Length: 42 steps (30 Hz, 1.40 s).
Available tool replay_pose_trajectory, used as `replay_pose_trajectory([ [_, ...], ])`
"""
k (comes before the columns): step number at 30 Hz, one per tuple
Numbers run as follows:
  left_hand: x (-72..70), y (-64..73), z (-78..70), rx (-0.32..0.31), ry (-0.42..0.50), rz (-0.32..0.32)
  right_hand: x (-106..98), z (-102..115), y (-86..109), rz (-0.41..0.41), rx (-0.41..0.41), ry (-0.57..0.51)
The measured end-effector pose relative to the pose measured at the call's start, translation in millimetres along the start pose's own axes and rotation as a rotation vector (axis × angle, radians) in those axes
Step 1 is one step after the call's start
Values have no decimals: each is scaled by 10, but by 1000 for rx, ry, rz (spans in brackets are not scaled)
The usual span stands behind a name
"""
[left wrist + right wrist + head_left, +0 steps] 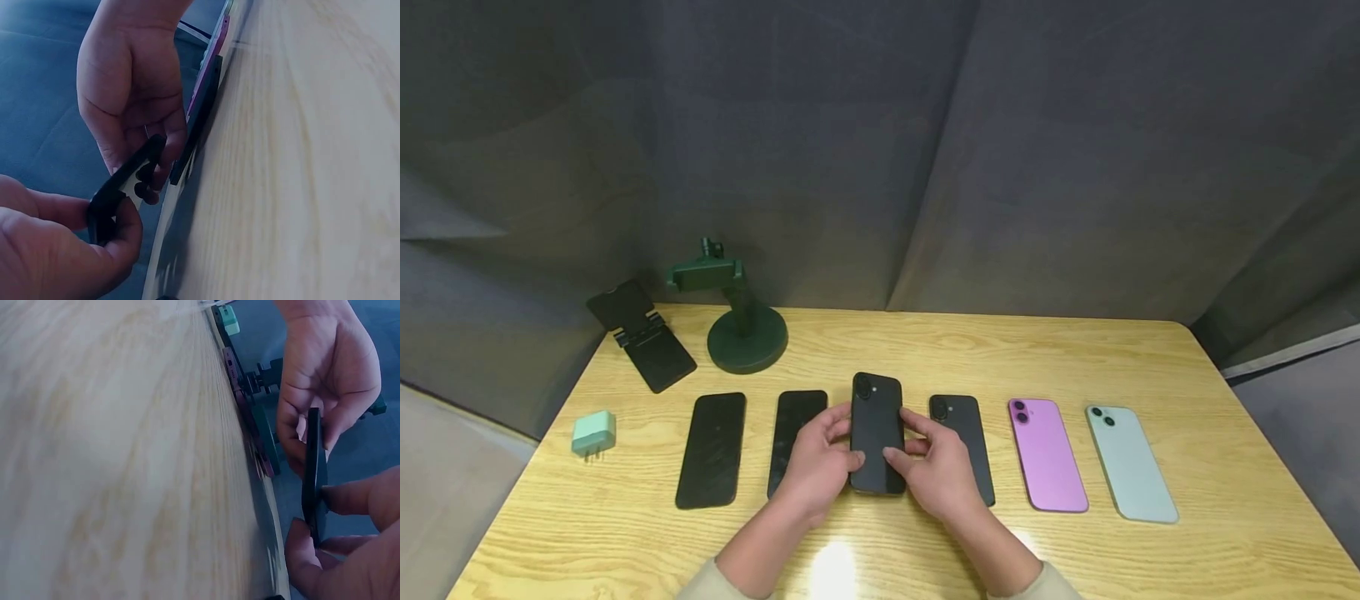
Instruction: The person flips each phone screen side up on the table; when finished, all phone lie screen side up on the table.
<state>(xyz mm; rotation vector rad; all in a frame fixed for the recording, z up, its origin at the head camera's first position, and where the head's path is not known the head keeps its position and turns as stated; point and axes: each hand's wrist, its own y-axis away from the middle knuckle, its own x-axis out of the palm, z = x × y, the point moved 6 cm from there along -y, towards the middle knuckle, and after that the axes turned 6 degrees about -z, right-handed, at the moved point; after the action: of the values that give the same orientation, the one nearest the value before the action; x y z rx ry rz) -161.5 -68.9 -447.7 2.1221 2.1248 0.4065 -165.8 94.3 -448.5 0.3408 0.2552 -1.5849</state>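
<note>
Both hands hold a black phone (877,437) by its two long sides, its back with the round camera bump turned up toward the head view. My left hand (817,461) grips the left edge, thumb on the back face. Opposite it, my right hand (938,467) pinches the right edge the same way. Both wrist views show the phone (119,178) raised above the table, seen nearly edge-on. A dark phone lying screen up (793,421) is partly hidden behind the left hand, and another black phone, back up (972,433), is partly covered by the right hand.
A pink phone (1048,458) and a pale green phone (1133,467) lie to the right. Leftward are a black phone (711,450), a mint plug adapter (593,433), a black folding stand (643,337) and a green phone holder (747,340). A dark curtain (820,150) hangs behind the wooden table (1000,354).
</note>
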Motion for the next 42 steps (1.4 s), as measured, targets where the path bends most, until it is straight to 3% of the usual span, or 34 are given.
replay_pose_trajectory([
  [5,-16,10,-52,30,8,21,-7,38,11,-3,-60,35],
  [13,0,16,-118,68,30,82,88,72,39,95,-44,-219],
  [19,-8,-2,-126,64,45,114,133,98,60,114,-36,-339],
  [23,-22,-38,-104,56,-25,108,157,100,61,135,-11,-435],
  [26,-40,-60,-88,64,-129,101,162,94,64,148,20,-483],
  [29,-59,-76,-80,77,-205,100,167,92,71,172,42,-482],
  [37,-83,-96,-70,74,-248,40,279,79,101,340,107,-650],
  [42,-117,-105,-98,69,-293,-70,258,110,108,323,82,-707],
])
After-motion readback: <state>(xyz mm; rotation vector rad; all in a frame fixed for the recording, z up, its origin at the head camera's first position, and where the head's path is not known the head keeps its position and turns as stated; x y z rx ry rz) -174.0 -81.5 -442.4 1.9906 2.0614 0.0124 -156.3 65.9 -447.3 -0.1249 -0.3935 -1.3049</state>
